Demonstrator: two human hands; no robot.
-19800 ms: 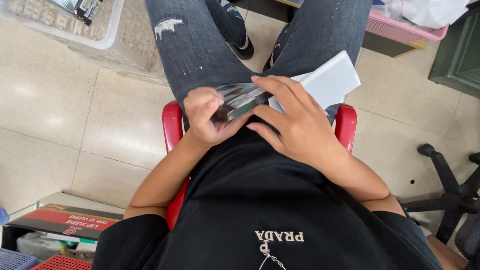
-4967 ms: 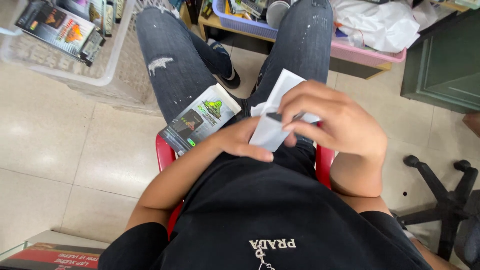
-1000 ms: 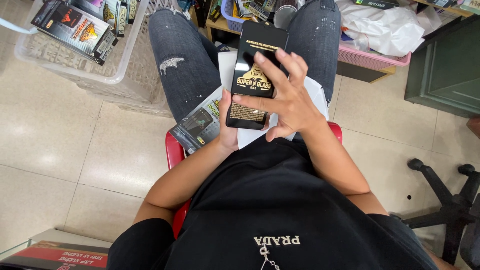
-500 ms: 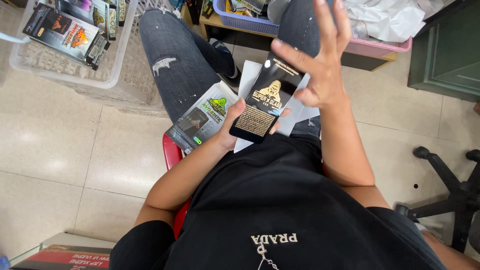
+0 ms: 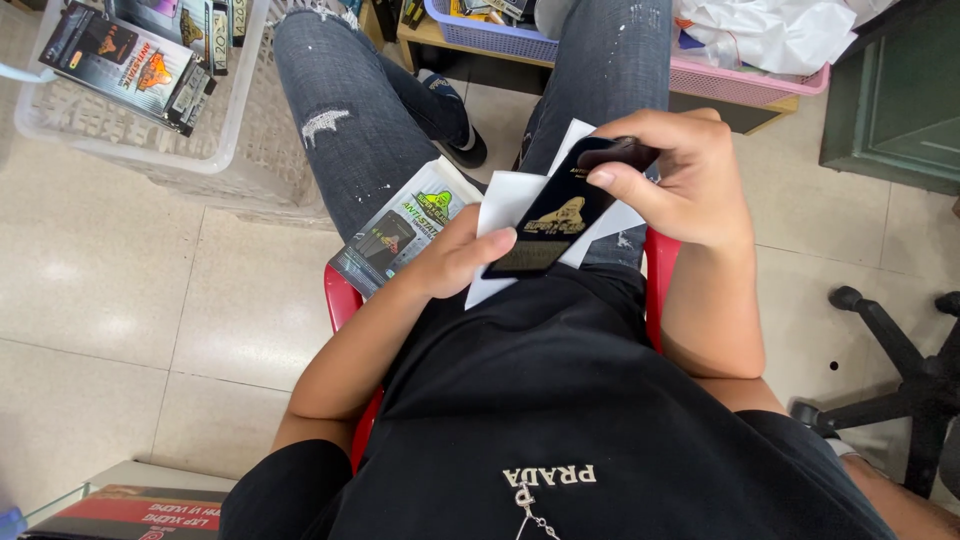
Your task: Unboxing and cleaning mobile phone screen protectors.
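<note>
**Seated lap inventory: black packet held between two hands**

- Tiled floor (image 5: 130, 330): pale, glossy, surrounds the seat on all sides.
- Clear plastic crate (image 5: 235, 150): upper left, holding several dark printed packets.
- Lavender basket (image 5: 500, 42) and pink tray (image 5: 745, 82): on a low shelf beyond the knees; white plastic wrapping rests in the tray.
- Office-chair base (image 5: 900, 395): black, at the right edge.
- Red stool (image 5: 340, 295): under the person, showing at both thighs.
- Printed packet (image 5: 400, 230): green and grey, lying flat on the left thigh, just beside the left hand.
- White sleeve (image 5: 505, 205): paper or card, cannot tell which, behind the black item.
- Black packet (image 5: 550, 222): slim, gold emblem. Its long axis runs diagonally from lower left, near the belly, to upper right, away from the body. It lies between the hands, in contact with both.
- Right hand (image 5: 690, 180): curled over the far upper end, fingers closed on it.
- Left hand (image 5: 455, 262): supports the near lower end, thumb pressed on the packet's face.
</note>
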